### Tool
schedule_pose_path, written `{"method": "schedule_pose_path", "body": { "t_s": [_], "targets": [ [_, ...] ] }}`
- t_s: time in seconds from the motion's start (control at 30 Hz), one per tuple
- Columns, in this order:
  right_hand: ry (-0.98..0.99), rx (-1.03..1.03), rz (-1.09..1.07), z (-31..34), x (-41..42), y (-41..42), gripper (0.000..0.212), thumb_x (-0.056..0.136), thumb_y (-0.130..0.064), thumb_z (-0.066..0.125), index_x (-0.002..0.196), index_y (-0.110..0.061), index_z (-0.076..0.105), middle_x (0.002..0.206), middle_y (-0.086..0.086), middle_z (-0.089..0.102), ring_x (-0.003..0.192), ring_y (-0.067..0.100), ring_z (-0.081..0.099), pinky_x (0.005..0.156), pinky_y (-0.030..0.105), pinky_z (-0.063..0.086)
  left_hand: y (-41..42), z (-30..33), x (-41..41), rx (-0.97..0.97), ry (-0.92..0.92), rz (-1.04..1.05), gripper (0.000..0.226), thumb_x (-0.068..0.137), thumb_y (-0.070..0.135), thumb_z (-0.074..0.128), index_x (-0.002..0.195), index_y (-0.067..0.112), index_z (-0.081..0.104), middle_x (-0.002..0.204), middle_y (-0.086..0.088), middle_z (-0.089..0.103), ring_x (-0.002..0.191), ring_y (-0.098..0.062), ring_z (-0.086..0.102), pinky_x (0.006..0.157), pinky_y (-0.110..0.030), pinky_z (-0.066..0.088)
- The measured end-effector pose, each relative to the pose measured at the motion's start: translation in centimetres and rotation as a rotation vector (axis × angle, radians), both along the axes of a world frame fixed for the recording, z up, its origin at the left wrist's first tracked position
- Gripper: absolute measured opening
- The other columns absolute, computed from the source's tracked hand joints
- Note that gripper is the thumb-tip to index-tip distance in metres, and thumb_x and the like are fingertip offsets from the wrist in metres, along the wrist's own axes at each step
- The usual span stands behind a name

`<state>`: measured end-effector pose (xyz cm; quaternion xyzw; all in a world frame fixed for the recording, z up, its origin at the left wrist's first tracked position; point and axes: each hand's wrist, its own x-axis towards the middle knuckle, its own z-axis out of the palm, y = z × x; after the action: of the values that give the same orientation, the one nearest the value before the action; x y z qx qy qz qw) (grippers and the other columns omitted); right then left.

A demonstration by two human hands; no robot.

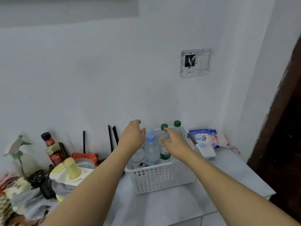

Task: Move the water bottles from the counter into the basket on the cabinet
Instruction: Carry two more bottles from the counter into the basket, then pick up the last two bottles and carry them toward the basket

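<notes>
Above basket (161, 178), hands, green-labelled bottle (164, 150)

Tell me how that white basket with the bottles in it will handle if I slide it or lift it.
The white basket holds several upright bottles, so it is probably heavy for its size. Its thin perforated plastic walls may flex when lifted. Pushed quickly, the tall blue-capped bottle and its neighbours stand above the rim and could wobble or tip.

Clear water bottles (151, 150) upright in white perforated basket (162, 178), on cabinet (228, 175)
</notes>
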<state>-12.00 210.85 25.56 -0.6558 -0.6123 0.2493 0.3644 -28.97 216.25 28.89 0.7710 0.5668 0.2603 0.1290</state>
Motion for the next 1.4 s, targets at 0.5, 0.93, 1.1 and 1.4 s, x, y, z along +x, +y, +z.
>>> {"method": "schedule_pose_path", "body": {
  "t_s": [0.5, 0.93, 1.1, 1.4],
  "targets": [
    [-0.48, -0.031, -0.553, 6.3, 7.5, -19.1, 0.057, 0.104, -0.029, 0.033, 0.151, -0.001, 0.017, 0.161, 0.016, 0.012, 0.149, 0.026, 0.007, 0.12, 0.035, 0.003, -7.9, 4.2, 11.1, 0.505, 0.305, -0.614, 0.041, 0.105, 0.021, 0.036, 0.136, -0.004, 0.044, 0.143, -0.022, 0.044, 0.132, -0.036, 0.037, 0.111, -0.042, 0.024],
    [-0.488, -0.248, -1.076, 7.1, 10.7, -49.9, 0.059, 0.104, -0.034, 0.03, 0.153, -0.005, 0.015, 0.162, 0.011, 0.011, 0.149, 0.023, 0.005, 0.119, 0.035, 0.003, -34.8, 5.0, 24.9, 0.565, 0.042, -1.163, 0.046, 0.106, 0.027, 0.036, 0.144, 0.003, 0.042, 0.151, -0.015, 0.042, 0.142, -0.03, 0.032, 0.119, -0.04, 0.023],
    [-0.494, -0.307, -1.316, 7.6, 7.9, -62.8, 0.057, 0.104, -0.033, 0.031, 0.152, -0.005, 0.019, 0.161, 0.012, 0.017, 0.148, 0.026, 0.012, 0.12, 0.038, 0.009, -49.3, 5.9, 26.5, 0.682, -0.146, -1.437, 0.043, 0.103, 0.022, 0.046, 0.139, -0.001, 0.05, 0.142, -0.018, 0.052, 0.137, -0.031, 0.042, 0.118, -0.039, 0.03],
    [-0.404, -0.438, -1.884, 9.2, -5.6, -86.8, 0.054, 0.105, -0.029, 0.03, 0.15, -0.001, 0.021, 0.159, 0.015, 0.018, 0.145, 0.029, 0.016, 0.115, 0.036, 0.012, -78.5, 7.6, 22.7, 0.686, -0.391, -2.05, 0.047, 0.106, 0.029, 0.035, 0.147, 0.007, 0.038, 0.154, -0.01, 0.039, 0.143, -0.024, 0.033, 0.116, -0.034, 0.028]
  ]
}}
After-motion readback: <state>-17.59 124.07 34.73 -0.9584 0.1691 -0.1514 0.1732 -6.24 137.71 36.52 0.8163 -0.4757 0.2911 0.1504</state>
